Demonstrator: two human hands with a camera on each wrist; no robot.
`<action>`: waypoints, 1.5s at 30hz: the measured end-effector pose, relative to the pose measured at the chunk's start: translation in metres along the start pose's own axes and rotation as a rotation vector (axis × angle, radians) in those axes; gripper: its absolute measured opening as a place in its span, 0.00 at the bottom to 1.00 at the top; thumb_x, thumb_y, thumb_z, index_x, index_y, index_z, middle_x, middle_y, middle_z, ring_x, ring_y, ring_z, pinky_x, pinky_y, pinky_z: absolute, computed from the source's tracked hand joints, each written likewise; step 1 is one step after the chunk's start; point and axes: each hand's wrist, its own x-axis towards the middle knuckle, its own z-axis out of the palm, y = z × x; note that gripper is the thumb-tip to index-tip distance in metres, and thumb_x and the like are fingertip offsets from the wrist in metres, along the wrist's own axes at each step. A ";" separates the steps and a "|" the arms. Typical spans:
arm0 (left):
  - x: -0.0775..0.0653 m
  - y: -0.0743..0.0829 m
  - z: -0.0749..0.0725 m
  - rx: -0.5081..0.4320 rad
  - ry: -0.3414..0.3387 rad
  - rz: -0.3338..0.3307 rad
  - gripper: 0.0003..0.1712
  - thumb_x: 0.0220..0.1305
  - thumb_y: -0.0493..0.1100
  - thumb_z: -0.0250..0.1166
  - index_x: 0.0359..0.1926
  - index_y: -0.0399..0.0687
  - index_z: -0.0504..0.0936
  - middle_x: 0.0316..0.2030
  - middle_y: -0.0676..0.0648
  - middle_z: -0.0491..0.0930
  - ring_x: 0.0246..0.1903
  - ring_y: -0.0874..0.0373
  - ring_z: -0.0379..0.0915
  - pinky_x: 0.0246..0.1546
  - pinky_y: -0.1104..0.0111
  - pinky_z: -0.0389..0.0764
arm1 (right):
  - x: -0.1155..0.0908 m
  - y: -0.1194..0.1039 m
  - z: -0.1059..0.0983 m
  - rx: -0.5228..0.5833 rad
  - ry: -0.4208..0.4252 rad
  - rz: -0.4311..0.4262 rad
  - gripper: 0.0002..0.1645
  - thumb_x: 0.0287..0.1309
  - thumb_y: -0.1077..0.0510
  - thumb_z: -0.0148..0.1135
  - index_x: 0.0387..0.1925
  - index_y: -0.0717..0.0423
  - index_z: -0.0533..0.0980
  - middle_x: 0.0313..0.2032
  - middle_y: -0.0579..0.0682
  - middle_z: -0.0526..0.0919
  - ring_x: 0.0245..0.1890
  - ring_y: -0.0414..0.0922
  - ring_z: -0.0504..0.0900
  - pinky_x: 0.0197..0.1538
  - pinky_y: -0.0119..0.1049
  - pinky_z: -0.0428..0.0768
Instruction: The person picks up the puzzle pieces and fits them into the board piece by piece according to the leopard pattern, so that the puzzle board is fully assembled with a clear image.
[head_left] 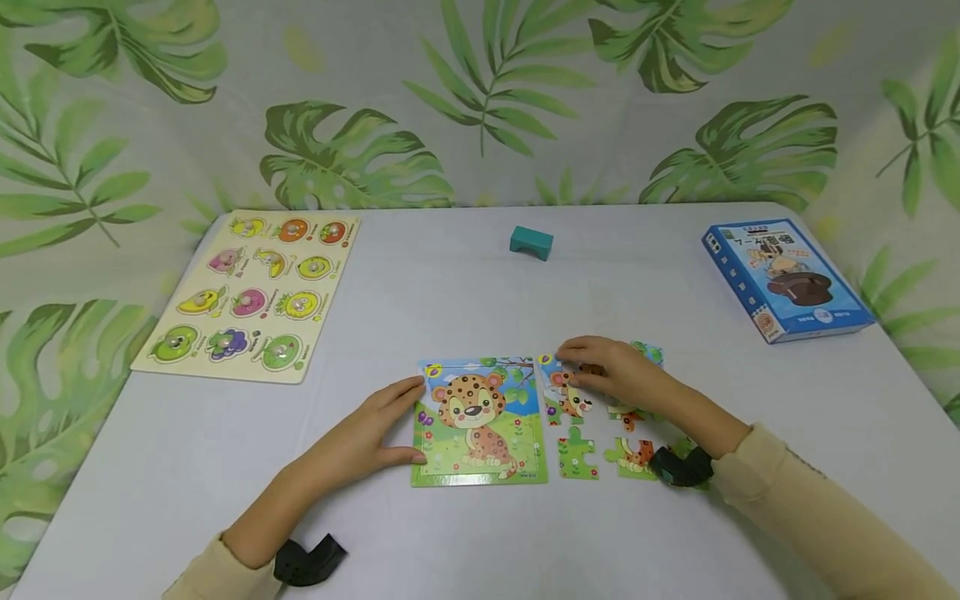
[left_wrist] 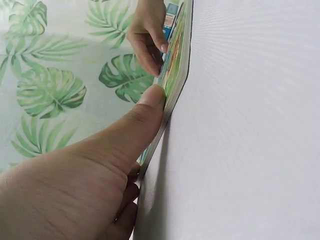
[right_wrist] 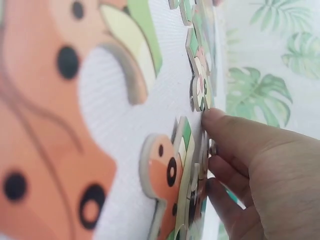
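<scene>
A square puzzle board (head_left: 480,475) printed with a spotted leopard cub lies flat on the table. My left hand (head_left: 375,421) touches its left edge, thumb and fingers spread apart; the thumb (left_wrist: 150,102) shows on that edge in the left wrist view. Right of the board, my right hand (head_left: 626,373) pinches a small brown-orange puzzle piece (head_left: 591,369) between thumb and fingers, partly hidden by them. It is beside a piece with part of the cub's face (head_left: 573,404). Other loose pieces include a green one (head_left: 577,458) and one with orange legs (head_left: 636,457).
A fruit peg board (head_left: 247,333) lies at the left back. A teal arch block (head_left: 532,242) sits at the back middle, and a blue box (head_left: 795,279) at the back right. Leaf-patterned cloth hangs behind the white table. Black wrist devices (head_left: 307,562) are on both wrists.
</scene>
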 end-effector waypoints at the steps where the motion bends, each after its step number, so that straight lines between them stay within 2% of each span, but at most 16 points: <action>1: 0.000 0.000 0.000 0.000 0.002 0.001 0.51 0.46 0.62 0.65 0.64 0.36 0.59 0.66 0.46 0.53 0.63 0.50 0.48 0.60 0.59 0.55 | 0.000 0.000 0.000 -0.010 0.010 -0.011 0.25 0.53 0.58 0.62 0.53 0.61 0.73 0.52 0.52 0.73 0.49 0.48 0.73 0.45 0.41 0.75; 6: 0.000 -0.001 0.001 0.001 0.011 0.005 0.51 0.46 0.62 0.65 0.64 0.37 0.59 0.65 0.46 0.53 0.63 0.50 0.49 0.60 0.59 0.56 | 0.000 -0.003 -0.004 -0.036 0.091 -0.034 0.24 0.54 0.58 0.61 0.53 0.61 0.73 0.52 0.54 0.72 0.49 0.48 0.72 0.43 0.40 0.76; 12: 0.000 -0.002 0.000 -0.002 0.016 0.005 0.51 0.46 0.62 0.65 0.64 0.38 0.60 0.65 0.47 0.54 0.63 0.50 0.49 0.60 0.59 0.56 | 0.003 -0.019 -0.013 -0.044 0.243 -0.139 0.25 0.49 0.65 0.64 0.51 0.64 0.73 0.51 0.58 0.71 0.50 0.52 0.71 0.36 0.40 0.78; 16: 0.001 -0.003 0.001 0.000 0.015 0.013 0.50 0.46 0.63 0.64 0.64 0.38 0.60 0.65 0.47 0.54 0.63 0.50 0.49 0.60 0.59 0.55 | 0.005 -0.044 -0.019 -0.024 0.314 -0.190 0.26 0.46 0.66 0.66 0.50 0.64 0.74 0.50 0.56 0.72 0.52 0.50 0.70 0.41 0.39 0.77; 20: 0.001 -0.003 0.000 0.001 0.018 0.018 0.50 0.46 0.63 0.65 0.64 0.38 0.60 0.65 0.46 0.55 0.63 0.50 0.49 0.60 0.59 0.55 | 0.009 -0.070 -0.015 -0.003 0.343 -0.249 0.26 0.45 0.64 0.68 0.50 0.63 0.74 0.50 0.53 0.72 0.52 0.47 0.70 0.48 0.38 0.74; 24: 0.001 -0.003 0.000 -0.004 0.020 0.021 0.50 0.46 0.62 0.65 0.64 0.38 0.60 0.65 0.46 0.54 0.63 0.50 0.49 0.60 0.59 0.55 | 0.017 -0.089 0.004 0.014 0.309 -0.279 0.25 0.46 0.61 0.67 0.49 0.62 0.74 0.49 0.53 0.73 0.51 0.46 0.70 0.48 0.37 0.73; 26: 0.000 -0.004 0.000 -0.010 0.022 0.020 0.49 0.46 0.62 0.65 0.63 0.39 0.61 0.65 0.45 0.53 0.63 0.50 0.48 0.60 0.58 0.55 | 0.021 -0.095 0.017 0.029 0.267 -0.244 0.24 0.48 0.60 0.66 0.49 0.62 0.74 0.49 0.53 0.72 0.51 0.47 0.70 0.49 0.37 0.73; 31: 0.000 -0.003 0.000 -0.023 0.030 0.015 0.48 0.47 0.62 0.65 0.63 0.41 0.61 0.65 0.44 0.52 0.63 0.48 0.47 0.59 0.56 0.56 | 0.032 -0.104 0.046 0.017 0.120 -0.095 0.23 0.53 0.55 0.63 0.50 0.60 0.75 0.50 0.52 0.73 0.52 0.46 0.69 0.50 0.36 0.73; 34: 0.000 -0.003 0.000 -0.026 0.030 0.016 0.47 0.47 0.62 0.65 0.63 0.41 0.61 0.65 0.44 0.52 0.63 0.48 0.47 0.59 0.56 0.56 | 0.039 -0.104 0.057 -0.003 0.062 -0.055 0.22 0.54 0.54 0.61 0.50 0.60 0.75 0.49 0.52 0.73 0.51 0.46 0.70 0.50 0.37 0.72; 37: 0.000 -0.003 -0.001 -0.026 0.028 0.015 0.47 0.46 0.61 0.66 0.63 0.41 0.61 0.65 0.44 0.53 0.63 0.48 0.48 0.59 0.56 0.56 | 0.045 -0.101 0.064 -0.030 0.043 -0.051 0.22 0.55 0.54 0.61 0.51 0.59 0.74 0.50 0.51 0.74 0.51 0.46 0.70 0.52 0.38 0.70; 45: 0.002 0.000 -0.004 -0.015 0.016 0.001 0.48 0.45 0.60 0.68 0.63 0.41 0.61 0.64 0.43 0.53 0.62 0.47 0.49 0.59 0.55 0.57 | 0.061 -0.096 0.071 -0.063 0.063 -0.070 0.20 0.55 0.54 0.60 0.50 0.55 0.76 0.50 0.49 0.75 0.52 0.46 0.70 0.56 0.41 0.65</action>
